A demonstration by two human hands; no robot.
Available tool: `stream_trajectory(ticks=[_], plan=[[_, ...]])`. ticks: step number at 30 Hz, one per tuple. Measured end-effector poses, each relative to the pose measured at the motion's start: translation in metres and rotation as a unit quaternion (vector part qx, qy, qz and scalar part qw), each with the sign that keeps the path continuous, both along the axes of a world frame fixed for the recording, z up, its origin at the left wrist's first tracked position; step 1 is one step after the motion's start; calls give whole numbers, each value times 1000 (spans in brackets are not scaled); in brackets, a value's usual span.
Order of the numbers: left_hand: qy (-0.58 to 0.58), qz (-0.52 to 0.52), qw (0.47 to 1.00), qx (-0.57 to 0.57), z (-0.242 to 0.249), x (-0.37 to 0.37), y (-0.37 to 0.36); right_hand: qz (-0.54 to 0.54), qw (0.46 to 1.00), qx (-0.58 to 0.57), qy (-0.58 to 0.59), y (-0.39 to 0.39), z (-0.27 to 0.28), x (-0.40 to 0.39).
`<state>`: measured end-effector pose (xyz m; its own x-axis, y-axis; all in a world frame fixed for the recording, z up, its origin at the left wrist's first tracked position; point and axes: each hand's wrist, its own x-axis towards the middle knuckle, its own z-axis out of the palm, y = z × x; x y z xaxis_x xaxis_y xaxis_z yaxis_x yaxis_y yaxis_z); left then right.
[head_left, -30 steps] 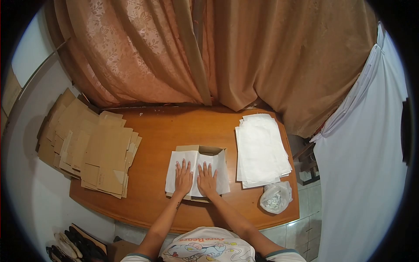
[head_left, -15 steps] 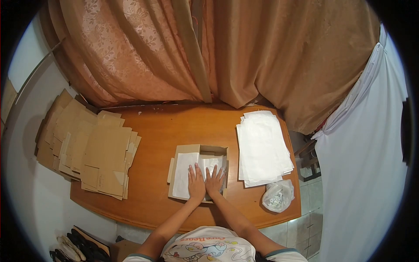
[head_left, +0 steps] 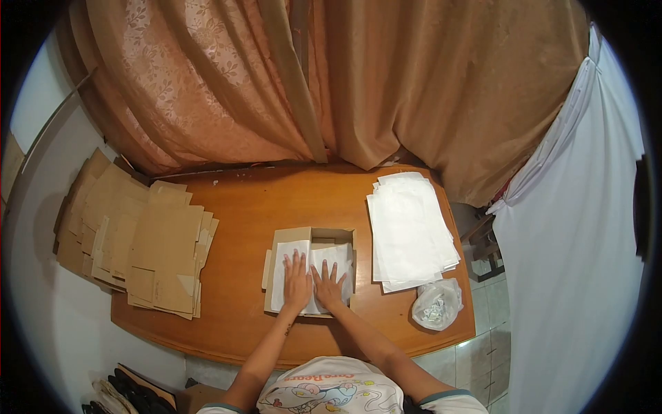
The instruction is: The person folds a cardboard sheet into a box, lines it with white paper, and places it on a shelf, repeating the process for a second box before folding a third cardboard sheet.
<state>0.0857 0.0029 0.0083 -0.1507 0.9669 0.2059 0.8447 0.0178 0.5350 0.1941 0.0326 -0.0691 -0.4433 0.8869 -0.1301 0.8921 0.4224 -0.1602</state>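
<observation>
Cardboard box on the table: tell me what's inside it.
White paper lines the cardboard box, pressed flat by the left hand and right hand. Anything beneath the paper is covered.

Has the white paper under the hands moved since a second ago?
Yes. The white paper draped over the cardboard box walls a second ago; now it lies pushed down inside, under the left hand and right hand.

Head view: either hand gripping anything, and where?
Nothing gripped. Left hand and right hand press flat, fingers spread, on the white paper lining the cardboard box.
</observation>
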Motion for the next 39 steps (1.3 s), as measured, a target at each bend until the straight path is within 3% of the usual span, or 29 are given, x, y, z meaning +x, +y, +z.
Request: stream_trajectory(ticks=[4, 9, 14, 16, 17, 20, 21, 23, 25, 27, 29, 32, 34, 35, 37, 39], plan=[[-25, -18, 999, -28, -6, -30, -5, -35, 996, -79, -15, 3, 8, -3], [14, -37, 997, -64, -7, -35, -10, -74, 991, -54, -97, 13, 9, -10], [-2, -55, 996, -68, -8, -24, -5, -57, 993, 33, -94, 16, 2, 4], [-5, -60, 996, -66, -5, -19, -4, -20, 997, 70, 16, 8, 17, 21], [-2, -59, 997, -56, -4, -16, -2, -26, 997, 69, 14, 4, 27, 30], [10, -54, 997, -52, 0, -8, 2, 61, 973, 94, 200, -14, 80, 60], [21, -43, 997, -58, 2, -7, 2, 50, 974, 94, 198, -19, 91, 72], [26, -53, 996, -64, 4, -5, 1, 56, 933, 109, 338, -29, 111, 98], [44, -36, 996, -62, 5, -3, 0, 4, 921, 146, 361, -41, 123, 125], [42, -53, 995, -67, 4, -2, -3, -191, 897, 193, 348, -48, 113, 157], [42, -48, 996, -60, -1, -3, -6, -270, 881, 239, 305, -51, 91, 200], [53, -47, 995, -63, -1, -1, -6, -347, 866, 236, 272, -62, 79, 251], [57, -46, 996, -60, -2, 1, -5, -444, 852, 202, 190, -70, 74, 272], [60, -38, 995, -66, -2, 2, -3, -446, 851, 204, 189, -73, 71, 279], [62, -32, 995, -71, -3, 5, -1, -471, 860, 81, 179, -75, 68, 290], [68, -29, 995, -72, -4, 8, -1, -450, 871, 98, 168, -77, 66, 288]])
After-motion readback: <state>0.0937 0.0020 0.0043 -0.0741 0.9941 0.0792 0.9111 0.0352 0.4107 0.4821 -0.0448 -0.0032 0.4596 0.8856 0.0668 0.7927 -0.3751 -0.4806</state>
